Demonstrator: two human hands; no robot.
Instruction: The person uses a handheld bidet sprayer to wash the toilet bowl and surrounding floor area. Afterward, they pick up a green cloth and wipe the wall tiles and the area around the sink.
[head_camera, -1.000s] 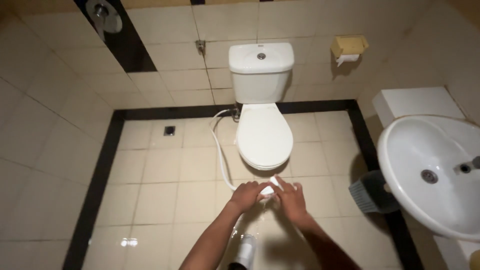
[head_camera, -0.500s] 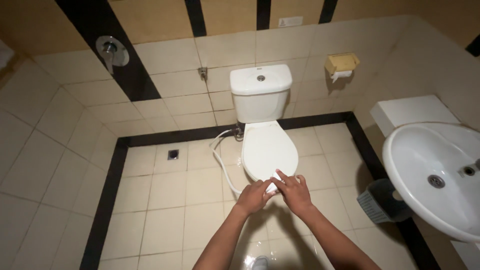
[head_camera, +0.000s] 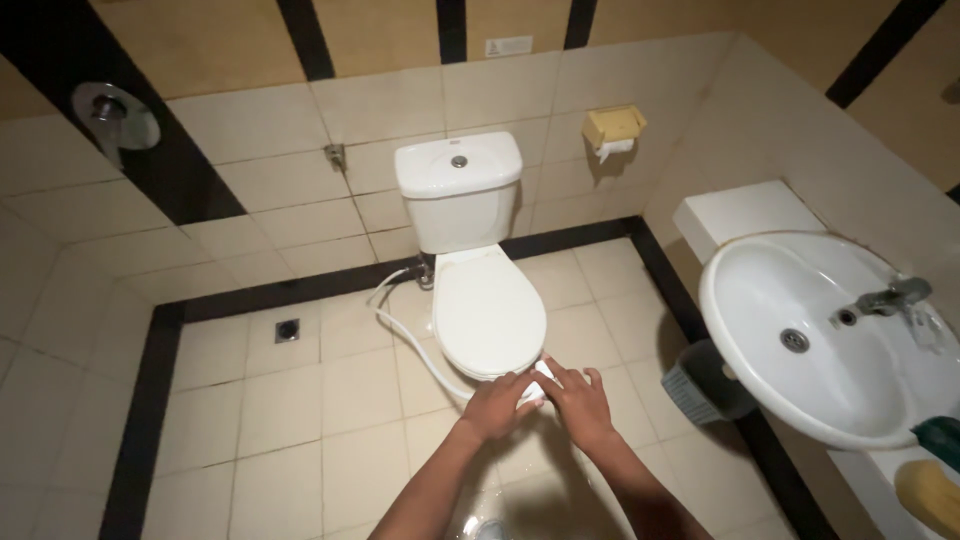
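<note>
White small object (head_camera: 535, 385) is being pinched between both hands just in front of the closed toilet (head_camera: 487, 310) | left hand (head_camera: 497, 405) is curling round it | right hand (head_camera: 577, 403) is pressing fingers on it | lid is lying shut, floor tiles (head_camera: 300, 450) are looking wet near the arms.

A glossy white ceramic toilet (head_camera: 478, 290) with a closed white lid stands on a cream tiled floor (head_camera: 300, 420) edged by a black tile border. The walls are cream tile crossed by black stripes, ochre above. A round white basin (head_camera: 800, 340) carries a silver tap. A yellow paper holder (head_camera: 614, 127) hangs on the wall. Both hands hold a small white object (head_camera: 537, 384). A grey slatted bin (head_camera: 700, 385) sits beside the basin.
</note>
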